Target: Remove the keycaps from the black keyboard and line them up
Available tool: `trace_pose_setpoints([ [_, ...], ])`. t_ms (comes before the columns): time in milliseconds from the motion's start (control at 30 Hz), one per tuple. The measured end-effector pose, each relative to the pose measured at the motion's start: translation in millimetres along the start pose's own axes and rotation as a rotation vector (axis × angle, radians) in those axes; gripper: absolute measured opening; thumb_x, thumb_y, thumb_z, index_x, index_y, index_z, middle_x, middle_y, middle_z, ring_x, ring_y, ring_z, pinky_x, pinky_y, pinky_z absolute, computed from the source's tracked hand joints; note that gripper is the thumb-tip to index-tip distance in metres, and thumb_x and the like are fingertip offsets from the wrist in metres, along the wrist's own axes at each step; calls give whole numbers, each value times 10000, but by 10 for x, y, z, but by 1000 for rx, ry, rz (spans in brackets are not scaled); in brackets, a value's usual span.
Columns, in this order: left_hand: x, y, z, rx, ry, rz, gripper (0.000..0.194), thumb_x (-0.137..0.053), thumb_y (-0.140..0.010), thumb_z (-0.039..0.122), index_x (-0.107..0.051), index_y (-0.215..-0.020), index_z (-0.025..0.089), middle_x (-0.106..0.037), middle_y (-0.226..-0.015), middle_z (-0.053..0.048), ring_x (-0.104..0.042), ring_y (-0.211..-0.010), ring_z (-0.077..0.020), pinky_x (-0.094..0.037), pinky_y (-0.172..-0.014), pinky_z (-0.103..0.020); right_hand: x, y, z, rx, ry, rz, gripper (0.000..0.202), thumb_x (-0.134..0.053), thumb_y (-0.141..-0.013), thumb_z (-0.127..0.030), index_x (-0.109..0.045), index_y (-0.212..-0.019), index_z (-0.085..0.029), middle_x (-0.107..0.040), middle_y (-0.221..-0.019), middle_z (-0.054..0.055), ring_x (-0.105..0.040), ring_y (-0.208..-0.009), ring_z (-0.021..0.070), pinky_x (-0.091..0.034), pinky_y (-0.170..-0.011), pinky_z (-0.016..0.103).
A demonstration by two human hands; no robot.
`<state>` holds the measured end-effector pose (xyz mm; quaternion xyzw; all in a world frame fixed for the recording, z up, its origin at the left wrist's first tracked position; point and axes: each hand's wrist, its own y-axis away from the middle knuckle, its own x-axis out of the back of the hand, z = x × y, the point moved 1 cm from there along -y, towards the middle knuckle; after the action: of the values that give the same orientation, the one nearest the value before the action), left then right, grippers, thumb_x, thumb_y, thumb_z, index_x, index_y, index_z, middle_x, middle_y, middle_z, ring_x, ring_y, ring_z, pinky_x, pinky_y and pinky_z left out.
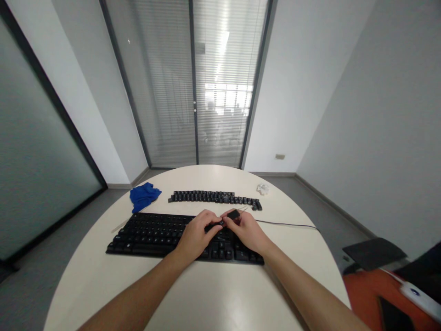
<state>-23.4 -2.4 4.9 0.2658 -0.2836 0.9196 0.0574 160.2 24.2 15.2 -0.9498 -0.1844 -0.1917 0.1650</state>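
Note:
A black keyboard point(155, 234) lies on the round table, and both hands are over its right part. With thumb and fingers, my left hand point(198, 230) pinches a small black keycap point(220, 223), partly covered by the fingertips. My right hand point(248, 230) meets it fingertip to fingertip and is closed around a keycap puller point(233, 214), whose black handle shows with thin wires pointing away. The keys under both hands are partly hidden. Beyond the keyboard, loose black keycaps point(203, 196) sit in rows.
On the cream round table point(206, 294), a blue cloth point(144, 195) lies at the far left and a crumpled white piece point(262, 189) at the far right. The cable point(289, 224) runs off the right edge. An orange chair point(365, 294) with items on it stands at right.

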Motion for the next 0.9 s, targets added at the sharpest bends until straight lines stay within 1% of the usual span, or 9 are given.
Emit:
trace_pose_setpoints([
  [300,-5,8,8,-6,51,-18,99,-591,-893,246,-669,-938,204,-659,-1011,-63,-608,-977,-198,-478,-904,-336,-4,2,39,16,98,20,253,-539,-917,-383,-673,-990,-181,-710,-834,36,-641,-740,179,-503,-715,291],
  [400,-12,8,-9,42,65,-22,105,-608,-882,240,-671,-956,203,-679,-994,-50,-625,-931,-189,-489,-864,-319,15,8,40,9,118,38,245,-538,-920,-373,-644,-1055,-198,-697,-798,19,-627,-708,173,-488,-681,284],
  [467,-19,6,-33,93,80,-28,131,-611,-880,251,-677,-984,205,-697,-984,-44,-637,-896,-185,-494,-840,-316,52,11,17,28,146,49,226,-531,-927,-371,-632,-1048,-208,-681,-787,14,-615,-698,172,-478,-674,286],
  [533,-24,2,-57,137,98,-38,151,-616,-876,260,-682,-1001,206,-710,-969,-39,-646,-878,-184,-494,-833,-318,101,11,-14,73,199,55,209,-529,-931,-378,-639,-969,-205,-669,-806,26,-609,-728,179,-474,-701,296],
  [600,-25,-2,-77,175,118,-29,152,-641,-855,259,-679,-988,198,-712,-932,-34,-649,-854,-181,-495,-815,-313,145,9,-39,131,241,42,240,-514,-943,-388,-641,-872,-197,-665,-852,48,-612,-808,193,-471,-777,315],
  [667,-23,-5,-92,207,136,-3,169,-675,-822,253,-663,-977,187,-703,-906,-31,-646,-834,-176,-493,-789,-304,168,9,-50,161,232,18,287,-472,-968,-394,-638,-848,-194,-667,-897,61,-611,-879,202,-461,-846,329],
  [733,-23,-7,-103,229,155,23,201,-698,-797,250,-645,-980,184,-691,-896,-28,-640,-832,-173,-489,-772,-296,168,13,-56,161,186,-7,324,-408,-997,-395,-637,-889,-193,-668,-889,59,-615,-870,194,-463,-847,323],
  [800,-26,-8,-109,238,174,27,228,-711,-782,250,-631,-985,185,-681,-886,-23,-635,-833,-169,-484,-767,-292,148,22,-69,153,156,-23,334,-376,-1009,-396,-637,-959,-195,-669,-853,47,-619,-815,183,-472,-797,305],
  [900,-36,-8,-109,242,192,19,276,-740,-749,242,-615,-989,189,-673,-875,-15,-632,-836,-165,-474,-770,-288,106,41,-98,161,156,-52,290,-443,-988,-392,-660,-1009,-201,-697,-882,40,-631,-811,181,-469,-777,291],
])
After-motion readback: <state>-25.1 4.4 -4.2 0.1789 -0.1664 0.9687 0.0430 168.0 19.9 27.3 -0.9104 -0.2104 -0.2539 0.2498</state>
